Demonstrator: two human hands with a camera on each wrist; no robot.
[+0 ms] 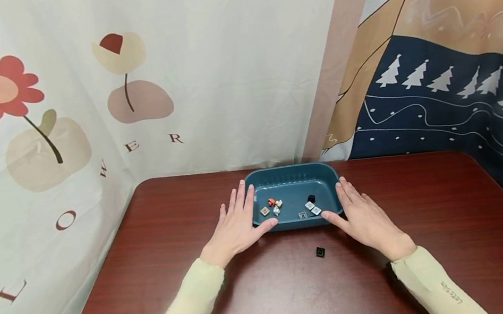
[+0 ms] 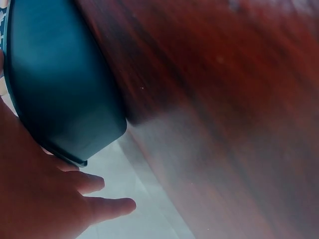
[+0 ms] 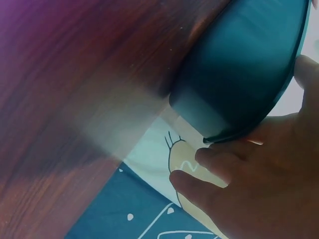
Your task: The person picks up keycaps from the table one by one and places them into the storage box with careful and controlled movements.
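A dark teal rectangular plastic tray (image 1: 289, 171) stands near the table's far edge. My left hand (image 1: 238, 227) lies along its left end, fingers straight at the side rim and thumb over the front left corner. At the opposite end, my right hand (image 1: 365, 216) mirrors it, with straight fingers by the rim and the thumb at the front right corner. Inside, on the left, are small pieces including an orange-red one (image 1: 271, 202) and a tan square (image 1: 265, 211). Pale square pieces (image 1: 316, 210) and a black piece (image 1: 311, 198) lie to the right.
A small black square piece (image 1: 320, 252) lies on the reddish-brown wooden table (image 1: 170, 233), in front of the tray. Behind the table hang printed curtains (image 1: 230, 74), one with flowers and letters, another (image 1: 440, 93) with mountains and trees.
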